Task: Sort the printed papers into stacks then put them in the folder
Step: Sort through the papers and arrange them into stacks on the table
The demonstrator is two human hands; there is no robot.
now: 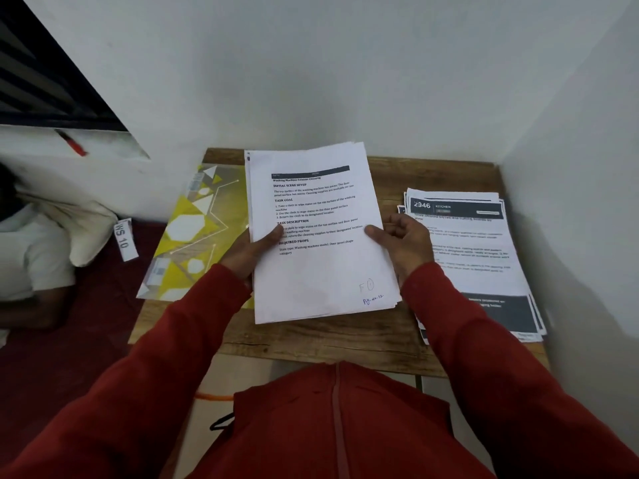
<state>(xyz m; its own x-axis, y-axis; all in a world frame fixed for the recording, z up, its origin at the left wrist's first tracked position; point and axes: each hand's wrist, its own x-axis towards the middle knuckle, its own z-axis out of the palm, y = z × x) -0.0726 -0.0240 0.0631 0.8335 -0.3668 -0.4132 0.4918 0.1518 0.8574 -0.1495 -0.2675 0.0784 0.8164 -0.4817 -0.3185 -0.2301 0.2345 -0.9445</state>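
Note:
I hold a stack of white printed papers [321,267] over the middle of a small wooden table [311,337]. My left hand [247,252] grips its left edge with the thumb on top. On the stack's right edge sits my right hand [403,238], thumb on the sheet. The top page shows black headed text and a handwritten note near its lower right corner. A second stack of papers with dark header bands [473,257] lies on the table's right side. A yellow and white patterned folder [193,233] lies flat on the left side, partly under the held stack.
White walls close in behind and to the right of the table. A person in a white top lies on a dark red surface [86,305] to the left, by a white pillow [83,229] and a tag reading WS 10 [123,238]. A red pen [73,142] rests on the window ledge.

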